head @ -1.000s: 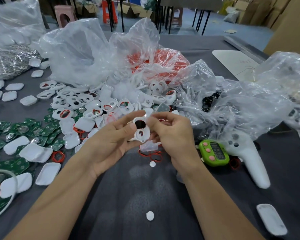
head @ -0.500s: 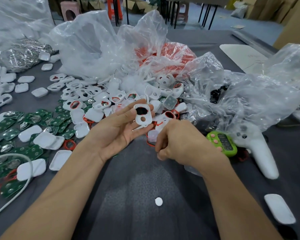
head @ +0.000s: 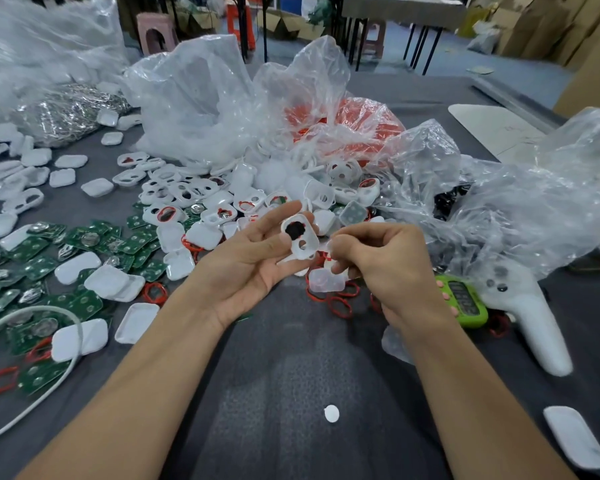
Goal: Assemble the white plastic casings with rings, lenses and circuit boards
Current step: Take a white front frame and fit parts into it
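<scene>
Left grip (head: 253, 261) pinches glossy white two-holed casing (head: 300, 237); right grip (head: 385, 258) nips something small (head: 327, 260)

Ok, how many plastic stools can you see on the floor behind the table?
3: a pink stool at the far left, a red stool just right of it, and a second pink stool further right. The plastic bags may hide more.

Both bare forearms reach in and converge; the left hand (head: 253, 261) lies palm up, fingers nearly straight, thumb pinning a white casing (head: 300, 235) against them; the right hand (head: 392, 261), knuckles up, curls its fingers (head: 347, 237), pinching a small piece (head: 329, 260) just beside.
</scene>
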`<state>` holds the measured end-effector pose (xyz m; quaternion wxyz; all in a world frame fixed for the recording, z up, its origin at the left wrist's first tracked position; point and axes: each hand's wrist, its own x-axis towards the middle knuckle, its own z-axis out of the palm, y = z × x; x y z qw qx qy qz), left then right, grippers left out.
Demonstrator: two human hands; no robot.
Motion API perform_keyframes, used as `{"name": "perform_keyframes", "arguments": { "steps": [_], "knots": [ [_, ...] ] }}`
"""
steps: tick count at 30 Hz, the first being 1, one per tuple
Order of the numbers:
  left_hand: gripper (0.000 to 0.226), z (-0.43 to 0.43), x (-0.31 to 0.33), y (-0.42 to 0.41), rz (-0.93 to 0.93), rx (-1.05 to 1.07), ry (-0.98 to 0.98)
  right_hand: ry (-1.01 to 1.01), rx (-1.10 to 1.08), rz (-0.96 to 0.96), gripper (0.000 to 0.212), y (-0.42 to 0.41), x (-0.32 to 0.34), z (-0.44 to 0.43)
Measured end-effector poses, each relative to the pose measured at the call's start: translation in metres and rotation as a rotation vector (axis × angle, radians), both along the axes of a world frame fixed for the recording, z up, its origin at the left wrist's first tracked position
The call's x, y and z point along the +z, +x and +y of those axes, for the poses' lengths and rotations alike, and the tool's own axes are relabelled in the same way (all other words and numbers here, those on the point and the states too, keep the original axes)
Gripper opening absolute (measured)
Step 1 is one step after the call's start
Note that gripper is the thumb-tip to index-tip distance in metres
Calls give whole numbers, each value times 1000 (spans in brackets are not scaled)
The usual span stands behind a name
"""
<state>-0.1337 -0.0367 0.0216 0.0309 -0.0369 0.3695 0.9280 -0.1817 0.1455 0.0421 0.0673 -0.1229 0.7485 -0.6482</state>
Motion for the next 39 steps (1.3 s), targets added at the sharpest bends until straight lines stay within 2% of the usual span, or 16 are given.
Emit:
{"name": "perform_keyframes", "arguments": {
  "steps": [3,8,11,22,24,26,30,36,39],
  "knots": [
    [41,6,0,-1,8,-21,-51,-20,-46,88,10,0,-1,-1],
    [41,14,-1,-3,-7,-8,-84,178,-51,262,15,6,-6,-9],
    [40,16,-1,-4,-12,-3,-92,233,-93,303,18,5,-6,-10],
    [41,15,-1,-2,-35,-12,-100,144,-34,173,14,4,-2,-8],
    [39,13,-2,-1,-30,-15,-97,168,-88,205,20,3,-4,-9],
    [36,10,-2,0,-12,-28,-89,132,-97,156,31,0,-5,-9],
    [38,7,0,2,26,-90,-96,85,78,-19,28,-5,-7,-8],
    [43,8,1,1,14,-146,-111,173,219,37,32,0,-10,-11],
    [46,8,2,0,7,-162,-96,103,270,-9,21,0,-9,-8]
  ]
}}
